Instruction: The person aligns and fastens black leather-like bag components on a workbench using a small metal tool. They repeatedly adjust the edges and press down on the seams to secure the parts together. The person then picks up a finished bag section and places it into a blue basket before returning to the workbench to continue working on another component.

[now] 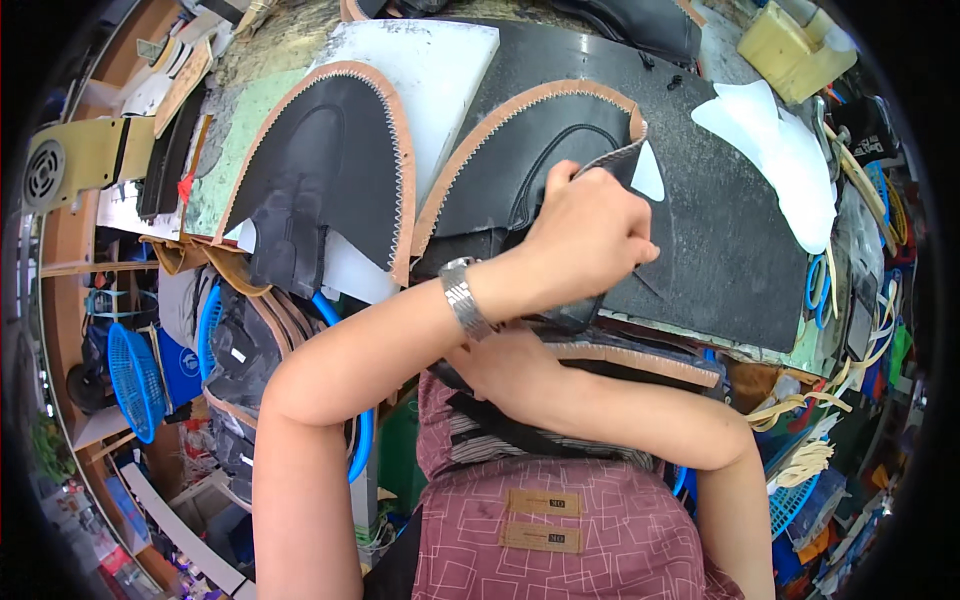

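Note:
My arms cross in front of me. My left hand (592,222), with a metal-band watch (462,297) at its wrist, is closed on the right edge of a black leather shoe upper (500,165). That edge is lifted and folded over beside the fingers. A tan border with white zigzag stitching runs round the upper. My right hand (505,372) is below the left wrist, near the upper's lower end; its fingers are hidden. A second, matching shoe upper (325,165) lies flat to the left, partly on a white board (440,60).
A dark grey board (720,250) covers the bench's right part, with white sheet pieces (775,150) on it. A yellowish container (795,50) stands at the far right, and black shoe parts (640,25) lie at the back. Left of the bench hang more uppers (240,350) and a blue basket (135,380).

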The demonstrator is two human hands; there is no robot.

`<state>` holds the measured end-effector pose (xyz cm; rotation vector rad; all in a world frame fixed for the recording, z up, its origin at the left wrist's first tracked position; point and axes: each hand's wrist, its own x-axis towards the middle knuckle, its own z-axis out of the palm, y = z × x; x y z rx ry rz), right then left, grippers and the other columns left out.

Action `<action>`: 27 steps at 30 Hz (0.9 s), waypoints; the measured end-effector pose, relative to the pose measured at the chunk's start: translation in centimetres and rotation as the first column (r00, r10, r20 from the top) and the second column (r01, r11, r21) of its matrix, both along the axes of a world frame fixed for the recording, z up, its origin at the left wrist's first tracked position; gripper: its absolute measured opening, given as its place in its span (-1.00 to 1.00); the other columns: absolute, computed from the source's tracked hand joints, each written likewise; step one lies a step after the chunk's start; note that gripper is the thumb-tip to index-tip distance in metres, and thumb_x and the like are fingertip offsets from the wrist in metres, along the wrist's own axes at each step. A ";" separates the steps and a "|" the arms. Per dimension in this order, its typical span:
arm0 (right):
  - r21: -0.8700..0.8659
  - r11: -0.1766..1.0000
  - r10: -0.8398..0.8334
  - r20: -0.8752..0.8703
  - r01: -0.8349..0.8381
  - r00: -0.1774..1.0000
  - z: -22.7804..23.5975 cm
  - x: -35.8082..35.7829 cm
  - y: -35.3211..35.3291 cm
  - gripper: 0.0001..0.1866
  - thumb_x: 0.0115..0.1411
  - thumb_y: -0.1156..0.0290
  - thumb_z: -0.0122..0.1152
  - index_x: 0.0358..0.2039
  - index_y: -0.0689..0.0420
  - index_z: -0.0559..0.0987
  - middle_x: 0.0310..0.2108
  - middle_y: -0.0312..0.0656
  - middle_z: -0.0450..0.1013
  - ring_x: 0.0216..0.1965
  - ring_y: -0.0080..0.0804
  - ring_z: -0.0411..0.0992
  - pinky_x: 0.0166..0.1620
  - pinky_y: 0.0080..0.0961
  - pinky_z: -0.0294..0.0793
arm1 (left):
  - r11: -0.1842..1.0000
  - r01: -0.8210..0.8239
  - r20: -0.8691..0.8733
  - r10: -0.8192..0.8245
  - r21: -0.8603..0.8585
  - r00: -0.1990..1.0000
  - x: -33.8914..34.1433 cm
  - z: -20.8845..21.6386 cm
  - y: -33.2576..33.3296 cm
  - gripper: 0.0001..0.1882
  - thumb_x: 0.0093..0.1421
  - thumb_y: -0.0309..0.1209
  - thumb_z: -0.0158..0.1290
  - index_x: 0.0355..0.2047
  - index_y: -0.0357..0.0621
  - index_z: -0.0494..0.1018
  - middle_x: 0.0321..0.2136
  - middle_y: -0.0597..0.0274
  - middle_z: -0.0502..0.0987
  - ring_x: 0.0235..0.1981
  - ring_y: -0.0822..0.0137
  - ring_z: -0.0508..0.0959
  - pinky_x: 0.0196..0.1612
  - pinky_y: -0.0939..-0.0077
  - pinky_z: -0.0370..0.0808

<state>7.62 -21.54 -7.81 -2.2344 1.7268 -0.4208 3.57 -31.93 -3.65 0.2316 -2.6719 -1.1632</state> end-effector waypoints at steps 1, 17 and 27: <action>-0.024 1.000 -0.003 0.051 0.004 0.999 0.6 -0.2 0.7 -0.64 0.00 0.40 0.14 -0.16 0.21 0.41 -0.37 -0.12 0.45 -0.41 -0.27 0.45 -0.28 -0.38 0.42 | 0.982 -0.014 0.101 -0.005 0.190 0.995 -0.3 0.2 -0.6 -0.83 -0.03 -0.38 0.19 -0.58 -0.25 0.50 -0.64 0.20 0.49 -0.50 0.25 0.51 -0.22 0.32 0.43; -0.391 0.635 -0.594 0.305 0.666 0.745 6.1 -15.3 1.7 -0.62 -0.10 0.46 0.37 -0.22 0.17 0.49 -0.20 -0.11 0.36 -0.15 -0.28 0.38 -0.11 -0.45 0.37 | 0.913 0.127 0.007 -0.140 0.388 0.990 1.5 -0.2 -2.5 -0.84 0.04 -0.34 0.20 -0.57 -0.10 0.47 -0.56 0.45 0.30 -0.35 0.45 0.36 0.08 0.25 0.06; 0.364 0.833 -0.553 0.550 0.417 0.626 9.2 -18.6 3.5 -0.75 -0.02 0.36 0.32 -0.57 0.29 0.51 -0.69 -0.22 0.31 -0.59 -0.65 0.31 -0.54 -0.55 0.27 | 0.821 -0.078 0.096 0.028 0.565 0.995 1.9 0.0 -2.2 -0.85 0.16 -0.37 0.10 -0.47 -0.18 0.48 -0.41 0.37 0.58 -0.06 0.36 0.43 0.23 0.17 -0.06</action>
